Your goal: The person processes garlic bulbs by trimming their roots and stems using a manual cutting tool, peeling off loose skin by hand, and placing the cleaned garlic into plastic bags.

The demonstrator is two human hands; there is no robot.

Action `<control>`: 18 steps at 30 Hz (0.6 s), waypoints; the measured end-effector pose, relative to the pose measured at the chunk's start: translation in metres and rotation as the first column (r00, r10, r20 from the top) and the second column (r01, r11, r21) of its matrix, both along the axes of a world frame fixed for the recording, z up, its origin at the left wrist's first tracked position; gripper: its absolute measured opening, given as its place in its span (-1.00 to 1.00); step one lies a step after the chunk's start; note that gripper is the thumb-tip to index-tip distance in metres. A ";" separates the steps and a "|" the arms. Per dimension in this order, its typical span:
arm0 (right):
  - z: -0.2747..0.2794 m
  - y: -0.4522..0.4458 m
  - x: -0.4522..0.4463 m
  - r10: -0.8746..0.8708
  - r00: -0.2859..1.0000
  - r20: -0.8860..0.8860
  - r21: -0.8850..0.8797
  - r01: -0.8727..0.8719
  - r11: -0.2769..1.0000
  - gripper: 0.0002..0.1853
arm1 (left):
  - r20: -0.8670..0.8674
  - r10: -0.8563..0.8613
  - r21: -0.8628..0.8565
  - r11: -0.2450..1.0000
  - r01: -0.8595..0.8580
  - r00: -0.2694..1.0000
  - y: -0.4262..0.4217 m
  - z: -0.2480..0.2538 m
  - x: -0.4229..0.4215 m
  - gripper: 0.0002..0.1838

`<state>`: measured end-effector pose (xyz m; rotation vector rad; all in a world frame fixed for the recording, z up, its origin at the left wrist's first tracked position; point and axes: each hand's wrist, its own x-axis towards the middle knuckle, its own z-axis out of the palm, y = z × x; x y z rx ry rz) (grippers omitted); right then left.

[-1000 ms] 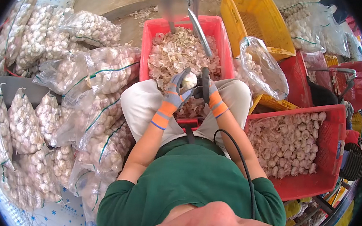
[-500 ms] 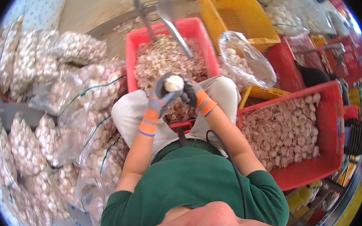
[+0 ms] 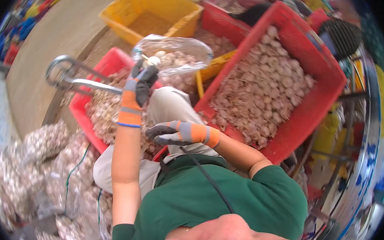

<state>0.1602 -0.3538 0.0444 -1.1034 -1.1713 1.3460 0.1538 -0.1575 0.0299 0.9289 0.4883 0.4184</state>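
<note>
My left hand (image 3: 143, 81), in a grey and orange glove, reaches up and holds a white garlic bulb (image 3: 151, 61) at its fingertips, at the near-left edge of an open clear plastic bag (image 3: 189, 67) with bulbs inside. Lower down, my right hand (image 3: 181, 133), gloved alike, hangs over my lap. Its fingers are curled together, and whatever they hold is hidden. Beneath and left of my hands is a red crate (image 3: 80, 112) with garlic skins. A bent metal tube frame (image 3: 92, 85) crosses over that crate.
A large red crate (image 3: 303, 125) of garlic bulbs stands at the right. Farther back is a yellow crate (image 3: 119, 15). Filled garlic bags (image 3: 43, 146) lie at lower left. Part of another person, with a striped dark item (image 3: 343, 38), shows at upper right.
The view has swung to the right. My hands have parted: the left one has carried the bulb to the plastic bag, while the right one has stayed back near my lap.
</note>
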 end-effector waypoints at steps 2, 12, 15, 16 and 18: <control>0.015 -0.033 0.030 -0.118 0.973 -0.196 -0.170 0.085 0.982 -0.61 | 0.099 -0.019 -0.110 0.994 0.030 0.995 0.005 -0.009 0.007 -0.62; -0.119 -0.259 0.204 0.261 -0.177 0.949 0.283 0.843 -0.457 -0.33 | -0.247 0.165 0.153 0.980 -0.130 0.955 0.017 -0.015 -0.076 -0.50; -0.110 -0.281 0.208 0.306 0.084 0.948 0.036 0.930 -0.366 -0.28 | -0.302 0.233 0.143 0.970 -0.198 0.924 0.025 -0.017 -0.095 -0.51; -0.121 -0.297 0.217 0.286 0.057 0.957 0.042 0.943 -0.329 -0.26 | -0.306 0.227 0.141 0.971 -0.192 0.925 0.025 -0.019 -0.099 -0.51; -0.151 -0.321 0.241 0.240 0.000 0.971 0.063 0.966 -0.252 -0.22 | -0.310 0.216 0.137 0.974 -0.182 0.926 0.026 -0.027 -0.104 -0.52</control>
